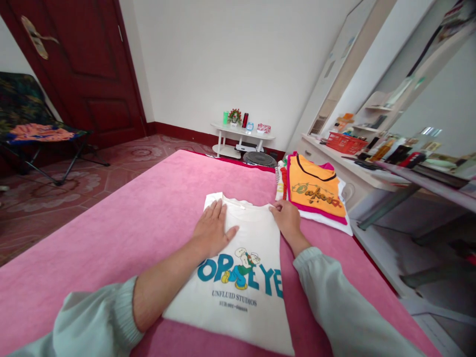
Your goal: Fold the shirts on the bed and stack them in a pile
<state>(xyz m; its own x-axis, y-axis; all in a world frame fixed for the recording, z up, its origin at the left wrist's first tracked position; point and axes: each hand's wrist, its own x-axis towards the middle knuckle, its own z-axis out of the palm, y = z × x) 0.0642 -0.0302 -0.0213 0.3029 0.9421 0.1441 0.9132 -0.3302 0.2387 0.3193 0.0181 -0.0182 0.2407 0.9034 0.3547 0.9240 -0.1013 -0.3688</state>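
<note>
Plain white wall (pixel 223 59) above red skirting (pixel 186 133), dark red door (pixel 89 69), reddish tiled floor (pixel 148 151), low white stand (pixel 238 131).

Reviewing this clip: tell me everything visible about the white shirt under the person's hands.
The white shirt looks like soft, thin knit fabric, with a round collar pointing away from the person. Large teal letters run across it, partly hidden at the left, with a cartoon figure among them and "UNFLUID STUDIOS" beneath. It lies print-up on the pink cover, its sides apparently tucked under. The left hand rests spread on it; the right hand seems to pinch the right shoulder.
</note>
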